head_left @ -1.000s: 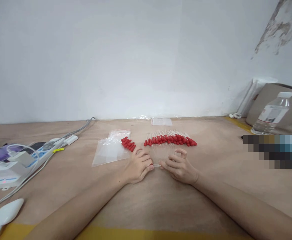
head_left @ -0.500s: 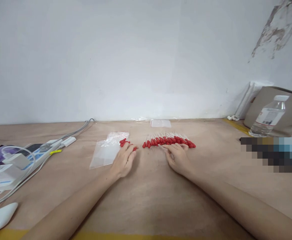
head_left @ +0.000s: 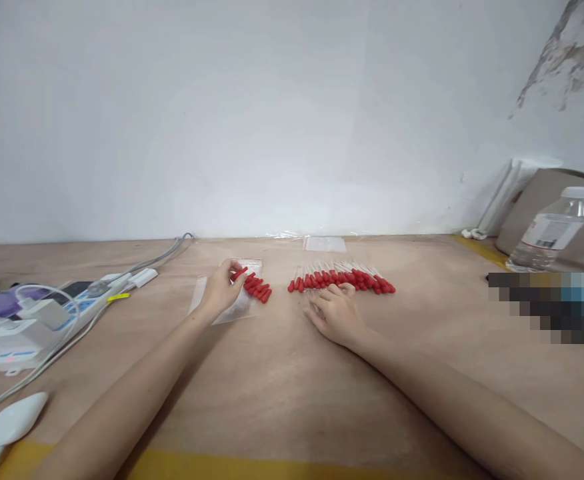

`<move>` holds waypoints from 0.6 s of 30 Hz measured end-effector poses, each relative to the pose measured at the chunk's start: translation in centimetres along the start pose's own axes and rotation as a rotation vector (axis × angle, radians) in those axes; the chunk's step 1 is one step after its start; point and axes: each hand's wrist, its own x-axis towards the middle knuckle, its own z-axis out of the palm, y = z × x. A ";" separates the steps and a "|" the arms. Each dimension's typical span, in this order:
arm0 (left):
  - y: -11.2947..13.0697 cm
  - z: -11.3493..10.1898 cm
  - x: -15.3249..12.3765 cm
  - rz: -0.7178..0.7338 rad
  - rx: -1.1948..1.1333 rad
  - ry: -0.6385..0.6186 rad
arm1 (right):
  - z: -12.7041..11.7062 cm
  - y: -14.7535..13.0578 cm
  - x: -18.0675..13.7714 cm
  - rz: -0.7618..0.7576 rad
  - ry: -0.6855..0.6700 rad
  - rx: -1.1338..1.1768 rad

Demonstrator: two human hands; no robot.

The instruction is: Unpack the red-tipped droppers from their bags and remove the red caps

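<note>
My left hand (head_left: 221, 288) pinches a small red rubber bulb (head_left: 241, 273) between thumb and fingers. Just right of it, a little pile of loose red bulbs (head_left: 261, 291) lies partly over clear plastic bags (head_left: 239, 315). A row of droppers (head_left: 355, 277), thin pale tubes with red bulbs towards me, stretches across the middle of the table. My right hand (head_left: 339, 313) rests low in front of that row, fingers apart over some bare clear tubes (head_left: 312, 292), which the fingers partly hide.
Behind the droppers lies a stack of clear bags (head_left: 325, 245) near the wall. At left are a power strip (head_left: 85, 310) with plugs and cables, and a white mouse-like object (head_left: 15, 420). A water bottle (head_left: 547, 230) stands at right before a grey-brown box (head_left: 522, 200).
My left hand has drawn back left from the loose bulbs, uncovering more of them, with one bulb in its fingers. The right hand has shifted slightly left and its fingers have spread.
</note>
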 end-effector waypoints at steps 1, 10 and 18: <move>0.1 0.1 0.3 0.006 0.014 -0.004 | -0.1 -0.1 -0.1 -0.005 -0.014 0.004; 0.7 2.8 1.0 0.147 0.189 -0.108 | -0.5 0.1 -0.6 -0.030 0.036 0.009; 0.6 2.5 0.9 0.146 0.237 0.066 | -1.7 1.7 -2.7 -0.042 0.072 0.065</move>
